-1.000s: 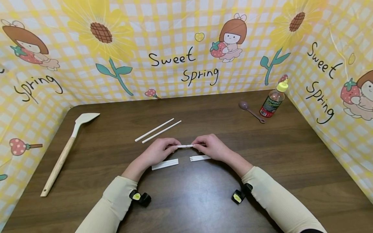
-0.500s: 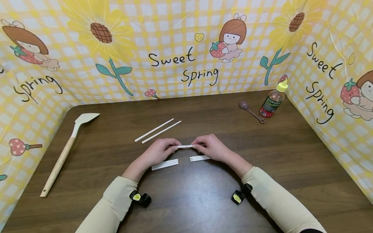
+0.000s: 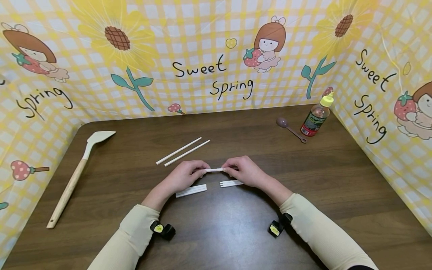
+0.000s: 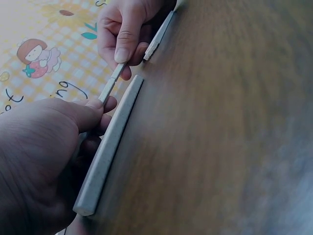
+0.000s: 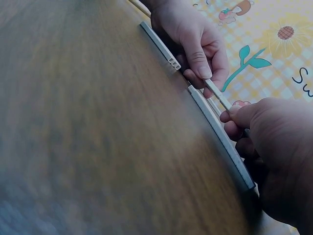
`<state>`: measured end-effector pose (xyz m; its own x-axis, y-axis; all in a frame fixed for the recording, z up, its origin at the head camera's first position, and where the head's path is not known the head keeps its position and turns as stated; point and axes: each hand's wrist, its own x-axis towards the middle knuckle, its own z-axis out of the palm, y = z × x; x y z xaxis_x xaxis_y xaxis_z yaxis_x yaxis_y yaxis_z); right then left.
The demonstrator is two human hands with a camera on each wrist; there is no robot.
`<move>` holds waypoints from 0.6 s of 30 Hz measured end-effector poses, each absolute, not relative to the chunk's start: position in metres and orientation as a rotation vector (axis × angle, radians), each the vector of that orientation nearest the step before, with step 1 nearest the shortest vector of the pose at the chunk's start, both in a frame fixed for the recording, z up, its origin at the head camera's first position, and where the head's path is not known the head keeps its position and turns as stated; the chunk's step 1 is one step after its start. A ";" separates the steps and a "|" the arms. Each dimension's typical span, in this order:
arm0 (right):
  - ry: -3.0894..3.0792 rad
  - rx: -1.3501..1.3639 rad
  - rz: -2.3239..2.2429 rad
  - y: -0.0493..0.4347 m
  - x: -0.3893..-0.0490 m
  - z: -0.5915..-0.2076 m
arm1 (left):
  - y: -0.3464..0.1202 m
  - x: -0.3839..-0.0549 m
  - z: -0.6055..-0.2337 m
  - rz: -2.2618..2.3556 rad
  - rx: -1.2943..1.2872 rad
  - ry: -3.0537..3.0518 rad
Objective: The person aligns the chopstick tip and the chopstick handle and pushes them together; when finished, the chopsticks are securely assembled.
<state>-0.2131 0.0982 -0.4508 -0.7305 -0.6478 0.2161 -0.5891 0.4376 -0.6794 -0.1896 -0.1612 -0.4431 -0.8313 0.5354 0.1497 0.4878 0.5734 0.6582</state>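
Observation:
My left hand (image 3: 183, 175) and right hand (image 3: 246, 171) meet near the table's middle, each pinching one end of a thin white chopstick (image 3: 215, 170). A joint line shows midway along the chopstick in both wrist views, and my fingers cover its outer ends. In front of my left hand lies a row of white chopstick halves (image 3: 191, 190). Another row of halves (image 3: 231, 183), with stepped ends, lies in front of my right hand and is partly hidden by it. Two long white chopsticks (image 3: 179, 150) lie slanted and side by side behind my left hand.
A white spatula (image 3: 84, 159) with a wooden handle lies at the left. At the back right are a purple spoon (image 3: 287, 126) and a squeeze bottle (image 3: 315, 119) with a yellow cap, standing upright. A yellow checked cloth (image 3: 195, 90) hangs around the brown table (image 3: 216, 232).

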 end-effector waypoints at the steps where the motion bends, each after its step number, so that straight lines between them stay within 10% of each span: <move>1: 2.597 -1.120 -1.182 0.098 -0.213 -0.451 | -0.161 -0.189 -0.443 1.110 0.886 2.727; 18: 2.605 -1.099 -1.152 0.098 -0.212 -0.449 | -0.160 -0.189 -0.444 1.102 0.888 2.732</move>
<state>-0.2115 0.0978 -0.4493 -0.7375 -0.6463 0.1959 -0.5798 0.4573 -0.6743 -0.1888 -0.1604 -0.4442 -0.8315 0.5353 0.1486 0.4886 0.5774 0.6542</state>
